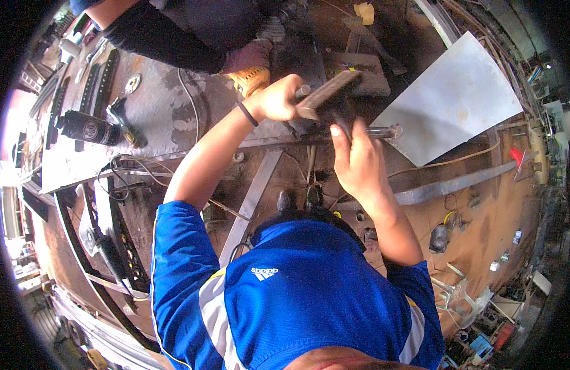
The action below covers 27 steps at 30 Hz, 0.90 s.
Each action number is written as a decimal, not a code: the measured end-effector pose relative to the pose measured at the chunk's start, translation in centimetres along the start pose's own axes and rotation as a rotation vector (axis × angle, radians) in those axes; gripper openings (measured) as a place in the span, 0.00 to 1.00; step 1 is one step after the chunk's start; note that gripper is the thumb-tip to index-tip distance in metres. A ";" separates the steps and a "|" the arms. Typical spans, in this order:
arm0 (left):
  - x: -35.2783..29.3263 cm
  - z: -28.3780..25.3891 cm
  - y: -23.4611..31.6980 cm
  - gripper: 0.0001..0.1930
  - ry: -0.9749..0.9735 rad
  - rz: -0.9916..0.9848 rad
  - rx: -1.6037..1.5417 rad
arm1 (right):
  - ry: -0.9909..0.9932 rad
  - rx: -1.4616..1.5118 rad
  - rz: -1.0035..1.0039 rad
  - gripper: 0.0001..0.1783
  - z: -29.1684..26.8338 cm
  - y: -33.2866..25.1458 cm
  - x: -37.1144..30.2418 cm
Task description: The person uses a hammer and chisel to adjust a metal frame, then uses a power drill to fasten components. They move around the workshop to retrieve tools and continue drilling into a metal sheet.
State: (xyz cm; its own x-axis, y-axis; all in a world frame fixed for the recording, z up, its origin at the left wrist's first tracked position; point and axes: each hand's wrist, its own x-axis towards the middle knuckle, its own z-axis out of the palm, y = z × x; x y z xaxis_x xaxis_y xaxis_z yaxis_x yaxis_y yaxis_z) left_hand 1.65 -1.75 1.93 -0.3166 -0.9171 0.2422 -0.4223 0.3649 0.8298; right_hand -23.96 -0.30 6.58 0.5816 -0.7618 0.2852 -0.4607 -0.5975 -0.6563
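Note:
My left hand is closed around a round metal rod, whose end sticks out beside the fingers. Against it lies a flat, worn metal bar, tilted up to the right. My right hand has its fingers and thumb around a dark part under that bar; its exact shape is hidden. Just past the right fingers a shiny round bar end shows. Close to my left wrist is a yellow power tool, held by another person's gloved hand.
A light metal sheet lies at the right. On the metal tabletop at left are a black cylinder, a grinding disc and cables. An angle grinder rests lower left. A long grey beam runs across the right.

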 end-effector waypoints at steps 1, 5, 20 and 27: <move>0.3 0.0 -1.9 0.13 -0.022 0.032 0.009 | -0.059 -0.042 0.006 0.19 -0.2 -0.2 0.5; 0.2 0.4 -1.7 0.13 0.048 0.073 0.030 | -0.098 -0.147 0.013 0.20 -2.2 -1.7 1.6; 1.0 -0.1 -1.4 0.12 0.071 -0.024 0.091 | 0.315 -0.121 -0.005 0.18 -2.4 0.8 1.3; 0.4 -1.7 0.9 0.18 0.158 -0.061 -0.115 | 0.442 0.096 -0.025 0.14 -4.7 1.0 -0.3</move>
State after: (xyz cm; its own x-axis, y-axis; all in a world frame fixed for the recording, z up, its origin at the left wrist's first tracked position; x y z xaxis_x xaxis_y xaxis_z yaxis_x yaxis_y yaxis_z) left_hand 2.61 -2.12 3.65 -0.1521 -0.9540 0.2584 -0.3343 0.2957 0.8949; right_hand -27.73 -1.88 9.09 0.2400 -0.7938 0.5589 -0.3743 -0.6069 -0.7012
